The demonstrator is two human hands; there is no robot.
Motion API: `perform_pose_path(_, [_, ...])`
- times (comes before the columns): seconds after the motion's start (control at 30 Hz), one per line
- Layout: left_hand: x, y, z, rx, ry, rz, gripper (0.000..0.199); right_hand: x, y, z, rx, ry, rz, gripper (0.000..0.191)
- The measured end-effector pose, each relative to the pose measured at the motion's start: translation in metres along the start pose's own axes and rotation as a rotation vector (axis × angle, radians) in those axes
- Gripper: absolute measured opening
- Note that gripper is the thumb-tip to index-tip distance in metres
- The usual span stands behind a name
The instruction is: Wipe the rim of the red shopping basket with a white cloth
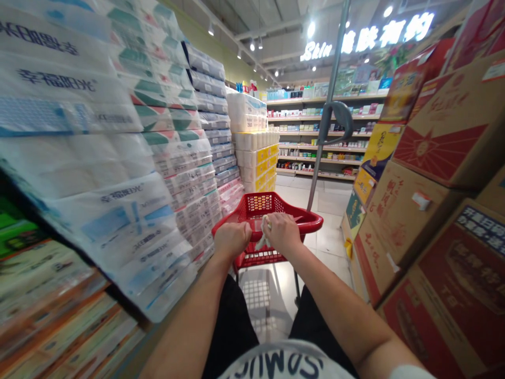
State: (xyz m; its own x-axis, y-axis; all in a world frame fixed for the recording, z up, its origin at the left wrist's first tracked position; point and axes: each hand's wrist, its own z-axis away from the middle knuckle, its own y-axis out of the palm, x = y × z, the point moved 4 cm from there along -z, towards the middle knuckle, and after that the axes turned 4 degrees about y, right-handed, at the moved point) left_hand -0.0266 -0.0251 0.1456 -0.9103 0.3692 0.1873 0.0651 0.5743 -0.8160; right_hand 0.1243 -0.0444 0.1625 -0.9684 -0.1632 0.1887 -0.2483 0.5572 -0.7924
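A red plastic shopping cart [265,256] stands in front of my legs, with a perforated basket. My left hand [232,238] is closed in a fist over the left part of its near rim or handle bar. My right hand [282,229] wraps over the right part of the same bar. Pinched under its fingers is a crumpled whitish cloth or tissue [263,238], which hangs down a little between my hands. My palms hide most of the bar. A grey metal pole [314,181] with a grey plastic hook grip [342,122] rises at the cart's right side.
Tall stacks of wrapped toilet paper [130,158] line the left side. Printed cardboard cartons [410,210] are piled on the right. A tiled aisle [331,202] runs between them towards stocked shelves [319,126] under a lit sign [366,37].
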Motion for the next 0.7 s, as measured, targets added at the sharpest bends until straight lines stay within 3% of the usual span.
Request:
perform_pose_path(0.23, [0.0,-0.006,0.005,-0.014,0.003,0.02,0.047,0.004,-0.002,-0.008,0.137,-0.045,0.069,0.03])
perform_pose_path(0.7, [0.018,-0.004,0.01,0.006,0.044,0.005,0.048,0.022,-0.002,0.003,0.09,-0.073,0.113,0.036])
